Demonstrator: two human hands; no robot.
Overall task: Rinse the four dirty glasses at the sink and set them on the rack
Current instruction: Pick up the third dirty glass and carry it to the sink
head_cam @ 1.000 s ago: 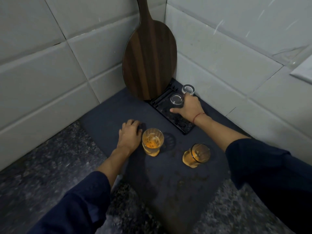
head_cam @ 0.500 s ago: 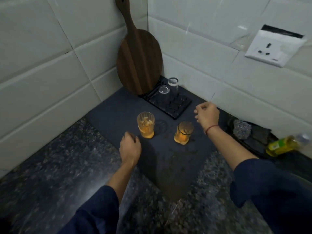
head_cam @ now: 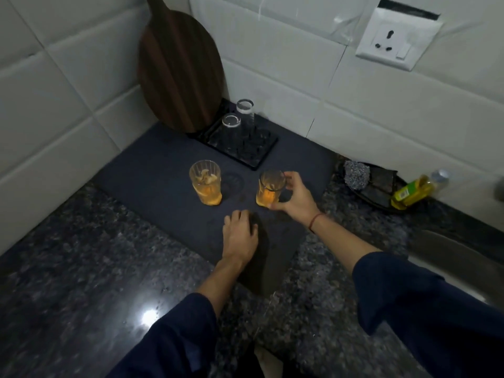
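1. Right grip (head_cam: 296, 197) wraps the right dirty glass (head_cam: 268, 188), thumb low and fingers near the rim; glass stands upright on the dark mat (head_cam: 152, 170).
2. Left grip (head_cam: 240, 236) holds nothing, fingers loosely bent, resting on the mat.
3. Left dirty glass (head_cam: 206, 182) stands upright on the mat, untouched, with orange residue inside.
4. Near clear glass (head_cam: 231, 126) and far clear glass (head_cam: 245, 110) stand on the black rack (head_cam: 259, 156), beside the wooden cutting board (head_cam: 180, 69).

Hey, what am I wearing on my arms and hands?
The left sleeve and right sleeve are dark navy, ending at the forearms. The left hand and right hand are ungloved. A thin red thread circles the right wrist.
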